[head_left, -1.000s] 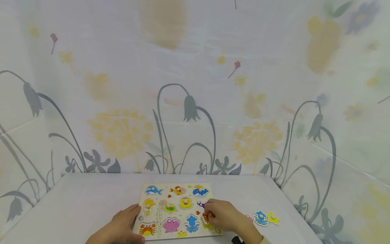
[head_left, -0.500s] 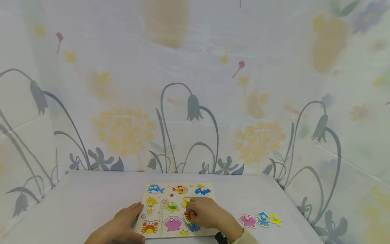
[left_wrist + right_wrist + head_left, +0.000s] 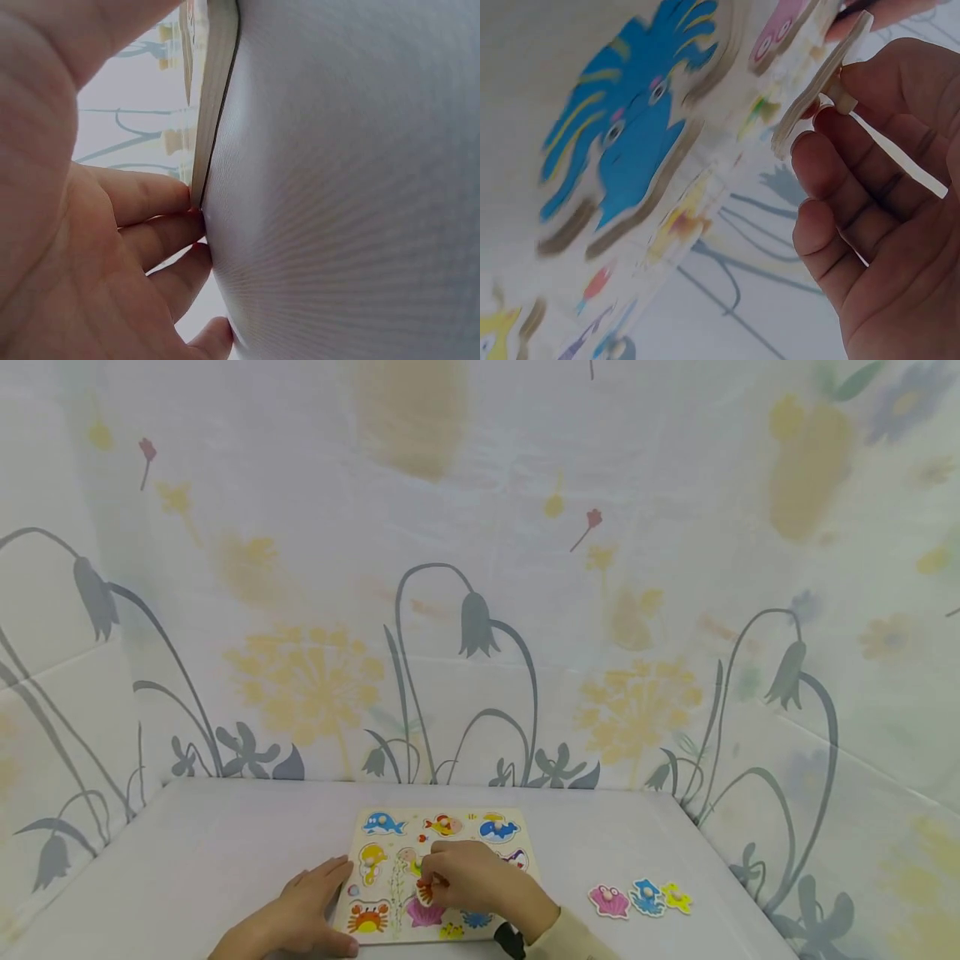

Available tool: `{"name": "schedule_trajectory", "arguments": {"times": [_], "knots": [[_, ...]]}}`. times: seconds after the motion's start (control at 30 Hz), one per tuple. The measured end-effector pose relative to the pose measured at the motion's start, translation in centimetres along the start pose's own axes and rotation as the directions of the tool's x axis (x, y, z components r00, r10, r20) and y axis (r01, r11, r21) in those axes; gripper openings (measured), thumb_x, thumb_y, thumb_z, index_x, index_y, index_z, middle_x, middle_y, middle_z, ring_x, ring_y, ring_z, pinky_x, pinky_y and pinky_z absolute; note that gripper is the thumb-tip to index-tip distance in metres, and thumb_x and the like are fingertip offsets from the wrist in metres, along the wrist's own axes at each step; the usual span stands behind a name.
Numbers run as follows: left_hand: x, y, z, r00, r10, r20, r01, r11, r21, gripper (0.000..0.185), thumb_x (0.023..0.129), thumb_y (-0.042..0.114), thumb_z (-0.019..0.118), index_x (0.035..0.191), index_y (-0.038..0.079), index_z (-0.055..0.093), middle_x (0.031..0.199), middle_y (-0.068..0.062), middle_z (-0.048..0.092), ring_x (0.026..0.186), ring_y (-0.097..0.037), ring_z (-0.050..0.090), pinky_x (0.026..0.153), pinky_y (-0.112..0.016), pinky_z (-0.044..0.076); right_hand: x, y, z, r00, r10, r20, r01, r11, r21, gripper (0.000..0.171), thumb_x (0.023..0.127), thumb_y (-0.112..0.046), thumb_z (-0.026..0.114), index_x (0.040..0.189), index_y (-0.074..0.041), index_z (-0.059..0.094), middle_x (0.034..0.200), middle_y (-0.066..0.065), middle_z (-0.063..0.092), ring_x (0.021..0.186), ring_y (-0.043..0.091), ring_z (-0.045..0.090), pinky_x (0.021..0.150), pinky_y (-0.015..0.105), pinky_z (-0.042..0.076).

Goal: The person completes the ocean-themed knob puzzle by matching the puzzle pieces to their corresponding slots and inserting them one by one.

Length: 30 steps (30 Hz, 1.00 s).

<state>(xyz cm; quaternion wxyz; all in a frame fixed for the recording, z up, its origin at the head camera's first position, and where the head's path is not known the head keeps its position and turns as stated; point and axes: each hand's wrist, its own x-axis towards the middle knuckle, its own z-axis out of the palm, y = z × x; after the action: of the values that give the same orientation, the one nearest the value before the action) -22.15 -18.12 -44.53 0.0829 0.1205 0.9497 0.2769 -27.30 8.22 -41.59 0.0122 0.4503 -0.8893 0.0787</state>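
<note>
A wooden sea-animal puzzle board (image 3: pixel 491 821) lies on the white table. My right hand (image 3: pixel 437 885) hovers over the board's middle and pinches a small orange puzzle piece (image 3: pixel 424 892) by its peg. In the right wrist view the piece (image 3: pixel 821 86) is tilted edge-on above the board, near the blue squid piece (image 3: pixel 622 142) seated in its slot. My left hand (image 3: pixel 326 902) lies flat on the table at the board's left edge. In the left wrist view its fingers (image 3: pixel 146 199) touch the board's edge (image 3: pixel 214 97).
Three loose pieces lie on the table to the right of the board: a pink shell (image 3: pixel 609 901), a blue squid (image 3: pixel 645 896) and a yellow one (image 3: pixel 677 898). Flower-printed fabric walls (image 3: pixel 480 610) close in the table at the back and both sides.
My right hand has carried the orange piece leftward, from the board's right edge to its middle. The left hand has stayed in place at the board's left edge.
</note>
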Motion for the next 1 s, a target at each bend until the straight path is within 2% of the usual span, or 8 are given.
{"name": "schedule_trajectory", "arguments": {"times": [0.2, 0.43, 0.7, 1.0], "knots": [[-0.1, 0.1, -0.1, 1.000, 0.013, 0.001, -0.013, 1.000, 0.008, 0.106, 0.056, 0.047, 0.089, 0.135, -0.007, 0.045, 0.142, -0.027, 0.039, 0.133, -0.046, 0.031, 0.106, -0.069, 0.016, 1.5, -1.0, 0.6, 0.998, -0.060, 0.007, 0.060, 0.998, -0.034, 0.007, 0.086, -0.023, 0.070, 0.091, -0.027, 0.069, 0.076, -0.018, 0.047, 0.064, -0.002, 0.041, 0.056, 0.011, 0.035], [0.0, -0.1, -0.1, 1.000, 0.019, 0.011, -0.019, 1.000, 0.007, 0.106, 0.056, 0.048, 0.088, 0.135, -0.007, 0.045, 0.142, -0.027, 0.039, 0.133, -0.046, 0.031, 0.105, -0.070, 0.017, 2.8, -2.7, 0.9, 0.996, -0.062, 0.060, 0.063, 0.998, -0.010, 0.007, 0.088, -0.024, 0.068, 0.094, -0.028, 0.069, 0.077, -0.019, 0.048, 0.064, -0.003, 0.042, 0.056, 0.011, 0.036], [0.0, -0.4, 0.1, 0.999, 0.048, -0.009, -0.047, 0.999, 0.013, 0.105, 0.056, 0.049, 0.088, 0.134, -0.007, 0.046, 0.141, -0.028, 0.040, 0.132, -0.046, 0.033, 0.103, -0.072, 0.018, 4.2, -4.2, 1.2, 0.994, -0.073, 0.078, 0.074, 0.997, -0.017, 0.007, 0.087, -0.024, 0.070, 0.093, -0.029, 0.070, 0.077, -0.021, 0.050, 0.066, -0.004, 0.043, 0.059, 0.011, 0.035], [-0.2, -0.6, 0.1, 0.997, 0.079, -0.016, -0.078, 0.997, 0.010, 0.105, 0.057, 0.049, 0.088, 0.134, -0.008, 0.045, 0.141, -0.028, 0.040, 0.132, -0.046, 0.033, 0.103, -0.072, 0.017, 5.2, -5.2, 1.9, 0.990, -0.124, 0.066, 0.127, 0.991, -0.042, 0.004, 0.085, -0.026, 0.070, 0.088, -0.029, 0.069, 0.073, -0.021, 0.048, 0.064, -0.006, 0.042, 0.059, 0.009, 0.032]]}}
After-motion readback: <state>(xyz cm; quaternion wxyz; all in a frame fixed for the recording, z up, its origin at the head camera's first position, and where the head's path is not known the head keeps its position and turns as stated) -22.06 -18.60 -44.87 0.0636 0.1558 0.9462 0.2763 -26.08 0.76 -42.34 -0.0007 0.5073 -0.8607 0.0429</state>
